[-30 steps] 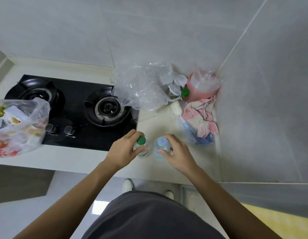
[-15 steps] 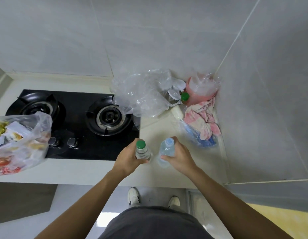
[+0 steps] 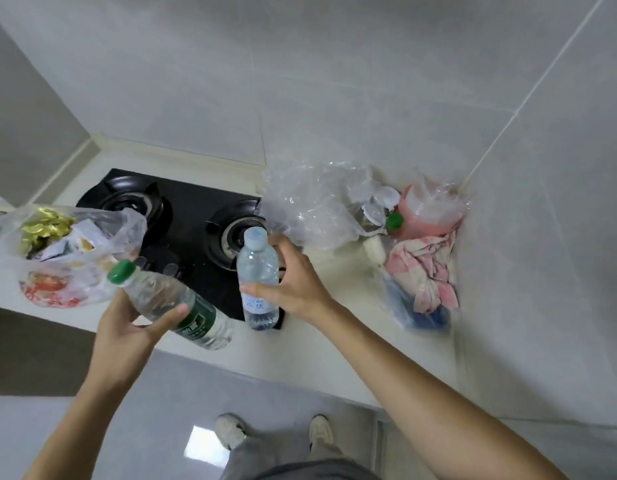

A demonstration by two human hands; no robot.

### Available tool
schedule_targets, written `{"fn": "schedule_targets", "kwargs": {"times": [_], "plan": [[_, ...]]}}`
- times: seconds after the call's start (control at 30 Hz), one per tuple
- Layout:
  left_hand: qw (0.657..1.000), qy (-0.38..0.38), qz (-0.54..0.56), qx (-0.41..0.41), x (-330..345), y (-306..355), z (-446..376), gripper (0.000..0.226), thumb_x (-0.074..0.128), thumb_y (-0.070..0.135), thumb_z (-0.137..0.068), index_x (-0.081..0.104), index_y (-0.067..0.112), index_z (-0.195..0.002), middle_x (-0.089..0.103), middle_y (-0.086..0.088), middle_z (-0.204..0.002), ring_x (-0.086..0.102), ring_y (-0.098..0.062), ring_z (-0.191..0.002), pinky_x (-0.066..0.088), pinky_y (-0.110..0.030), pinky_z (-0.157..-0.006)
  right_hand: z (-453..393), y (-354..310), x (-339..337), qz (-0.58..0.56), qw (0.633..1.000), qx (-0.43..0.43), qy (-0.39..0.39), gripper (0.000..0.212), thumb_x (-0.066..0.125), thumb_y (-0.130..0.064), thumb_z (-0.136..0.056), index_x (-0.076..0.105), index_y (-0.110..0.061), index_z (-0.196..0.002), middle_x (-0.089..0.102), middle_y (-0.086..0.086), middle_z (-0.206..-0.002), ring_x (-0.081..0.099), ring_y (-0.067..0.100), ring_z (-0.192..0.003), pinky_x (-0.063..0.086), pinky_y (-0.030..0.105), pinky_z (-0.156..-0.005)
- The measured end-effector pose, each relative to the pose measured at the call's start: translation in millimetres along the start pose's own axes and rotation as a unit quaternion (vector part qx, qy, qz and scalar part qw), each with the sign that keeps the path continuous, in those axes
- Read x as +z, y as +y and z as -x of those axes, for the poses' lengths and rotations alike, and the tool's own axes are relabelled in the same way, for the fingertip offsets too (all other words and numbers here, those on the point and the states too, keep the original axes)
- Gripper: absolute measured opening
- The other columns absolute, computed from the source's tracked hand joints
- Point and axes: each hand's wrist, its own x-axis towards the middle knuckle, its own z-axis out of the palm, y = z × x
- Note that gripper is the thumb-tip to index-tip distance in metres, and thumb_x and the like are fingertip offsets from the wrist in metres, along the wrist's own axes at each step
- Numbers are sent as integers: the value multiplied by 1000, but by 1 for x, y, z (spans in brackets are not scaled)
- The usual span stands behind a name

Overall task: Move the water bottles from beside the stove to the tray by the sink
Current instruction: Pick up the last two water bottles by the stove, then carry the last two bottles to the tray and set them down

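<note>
Pale grey tiled walls meet in a corner at 2 o'clock, with grout lines visible. A cream table runs along the walls, with a raised edge strip at its back. A black two-burner gas stove is set into it at 10 o'clock. The floor at 6 o'clock is light grey and glossy, showing one bright rectangular reflection. A dark cabinet front sits under the table at 8 o'clock. Lighting is even and diffuse.

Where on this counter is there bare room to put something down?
Bare counter lies between the stove and the pink cloth. The corner is crowded with a clear bag and pink jug.
</note>
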Motion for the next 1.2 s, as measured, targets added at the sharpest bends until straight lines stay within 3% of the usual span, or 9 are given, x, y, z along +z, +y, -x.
{"fn": "schedule_targets", "kwargs": {"times": [0.1,0.27,0.37,0.47,0.57,0.7,0.93,1.13,1.2], "plan": [[996,77,46,-4,-55,6,28,38,83,20,-81,67,35,-112,78,22,-103,71,7,-95,52,-33,-85,-12,-40,45,-8,998,-34,-59,70,92,-46,-72,52,-39,-129,71,-14,-119,70,7,-110,59,45,-99],[978,191,87,-8,-158,-14,80,52,91,31,-75,66,35,-120,75,10,-113,75,-1,-92,58,-27,-71,-17,-113,146,-34,984,-80,-153,65,94,-41,-76,57,-36,-129,74,-11,-121,69,6,-114,56,46,-105],[959,261,106,-16,-229,-43,113,64,91,44,-71,66,29,-128,76,6,-117,75,2,-97,56,-31,-82,-13,-157,226,-54,970,-115,-207,65,93,-39,-77,60,-31,-132,74,-3,-127,70,14,-119,55,51,-106],[938,322,127,-19,-303,-74,151,62,84,55,-65,68,35,-121,78,10,-115,75,-5,-103,57,-33,-86,0,-200,319,-63,950,-143,-268,59,91,-34,-78,62,-27,-130,74,2,-125,71,20,-117,58,51,-102],[921,370,118,-22,-377,-102,194,60,84,57,-66,67,35,-120,77,9,-116,75,-9,-105,59,-36,-89,23,-242,412,-92,929,-147,-328,54,88,-24,-79,63,-18,-126,76,3,-119,75,20,-110,61,36,-90],[898,430,85,-45,-470,-142,250,57,92,47,-74,68,32,-123,78,9,-114,76,-7,-103,62,-38,-92,61,-287,535,-118,895,-163,-397,59,89,-32,-75,63,-17,-125,76,10,-120,75,29,-111,62,45,-94],[837,535,74,-83,-586,-203,317,61,89,51,-69,70,27,-122,79,5,-113,77,-12,-103,63,-38,-91,112,-343,706,-116,830,-169,-518,45,85,-12,-86,61,-20,-123,80,-3,-109,77,14,-101,60,25,-83],[788,599,74,-120,-668,-261,338,50,89,37,-74,72,22,-118,80,7,-107,77,-11,-98,59,-21,-81,125,-375,840,-129,784,-145,-589,47,83,-19,-82,62,-13,-124,81,-2,-104,78,15,-96,60,27,-80],[769,621,73,-134,-702,-279,341,52,89,42,-72,71,22,-117,80,6,-107,77,-12,-98,60,-24,-81,124,-386,890,-130,767,-141,-613,50,83,-17,-83,61,-8,-127,81,-1,-103,78,14,-94,60,26,-79]]}}
